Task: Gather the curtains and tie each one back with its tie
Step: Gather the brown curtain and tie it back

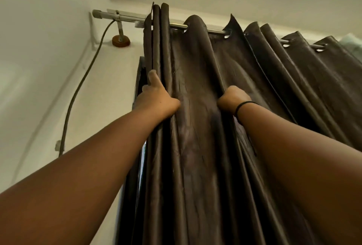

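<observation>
The dark curtain [195, 127] is hanging from the rod [176, 25] across the centre and right of the frame, and a hard sideways tug risks jamming its eyelets or straining the rod bracket [120, 35] at upper left. The left hand [158, 96] is gripping the bunched folds, thumb up, while the right hand [233, 98] is fisting a pleat; slippery fabric could be sliding free, and no tie is showing

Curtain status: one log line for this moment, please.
stage: gathering | left hand: grips bunched folds of dark curtain | right hand: grips fold | rod: folds still spread right | tie: not seen
</observation>
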A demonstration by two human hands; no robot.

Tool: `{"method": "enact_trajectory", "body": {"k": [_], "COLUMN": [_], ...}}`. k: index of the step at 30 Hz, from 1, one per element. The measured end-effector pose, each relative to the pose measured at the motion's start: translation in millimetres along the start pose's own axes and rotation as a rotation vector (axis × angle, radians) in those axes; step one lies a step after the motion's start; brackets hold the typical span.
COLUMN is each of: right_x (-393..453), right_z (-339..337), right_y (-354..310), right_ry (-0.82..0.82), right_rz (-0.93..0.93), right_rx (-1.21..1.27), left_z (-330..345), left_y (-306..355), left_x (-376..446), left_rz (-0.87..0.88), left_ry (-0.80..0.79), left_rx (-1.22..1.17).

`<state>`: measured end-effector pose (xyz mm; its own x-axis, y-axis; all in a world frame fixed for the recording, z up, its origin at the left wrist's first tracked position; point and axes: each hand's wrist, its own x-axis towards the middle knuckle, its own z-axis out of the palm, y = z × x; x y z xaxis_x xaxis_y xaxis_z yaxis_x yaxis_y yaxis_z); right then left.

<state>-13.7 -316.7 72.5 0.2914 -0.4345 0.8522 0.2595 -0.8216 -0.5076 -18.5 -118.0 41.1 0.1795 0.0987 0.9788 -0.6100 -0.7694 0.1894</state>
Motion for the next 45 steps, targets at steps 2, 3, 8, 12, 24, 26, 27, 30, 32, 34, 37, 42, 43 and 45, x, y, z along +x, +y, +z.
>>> {"method": "enact_trajectory", "body": {"k": [2,3,8,12,24,26,27,30,32,34,37,42,43,45], "right_x": [-5,-10,-22,-39,-67,-66,-57,-37,-19,-10,5,8,5,-6], "right_z": [2,4,32,57,53,49,46,34,28,19,12,20,24,36], "right_y": [-7,-12,-60,-124,-159,-140,-129,-101,-84,-61,-32,-35,-45,-73], "right_ry": [0.012,0.015,-0.039,-0.134,-0.608,-0.736,-0.784,-0.506,-0.046,0.216,0.114,0.026,0.013,-0.037], "right_rz": [-0.083,-0.114,-0.281,-0.499,-0.379,-0.409,-0.36,-0.309,-0.299,-0.128,0.018,-0.242,-0.268,-0.364], "right_rx": [-0.04,-0.052,-0.061,-0.035,0.503,0.624,0.68,0.588,0.227,-0.029,0.083,0.055,0.053,0.046], "left_z": [-4,-7,-22,-38,-50,-43,-39,-26,-19,-11,-4,-10,-12,-18], "left_y": [-7,-10,-32,-58,-63,-60,-56,-42,-34,-26,-22,-26,-27,-33], "left_x": [-3,-5,-6,-7,1,3,3,5,4,4,3,1,2,0], "left_rz": [0.047,0.07,0.096,0.1,-0.127,-0.152,-0.157,-0.116,-0.094,-0.086,-0.053,-0.016,-0.013,-0.021], "left_ry": [0.024,0.021,-0.018,-0.002,0.008,-0.056,-0.084,-0.098,-0.097,-0.111,-0.092,-0.025,-0.011,0.007], "left_rx": [0.07,0.102,0.215,0.155,-0.167,-0.2,-0.207,-0.125,-0.104,-0.128,-0.158,-0.139,-0.13,-0.123]}}
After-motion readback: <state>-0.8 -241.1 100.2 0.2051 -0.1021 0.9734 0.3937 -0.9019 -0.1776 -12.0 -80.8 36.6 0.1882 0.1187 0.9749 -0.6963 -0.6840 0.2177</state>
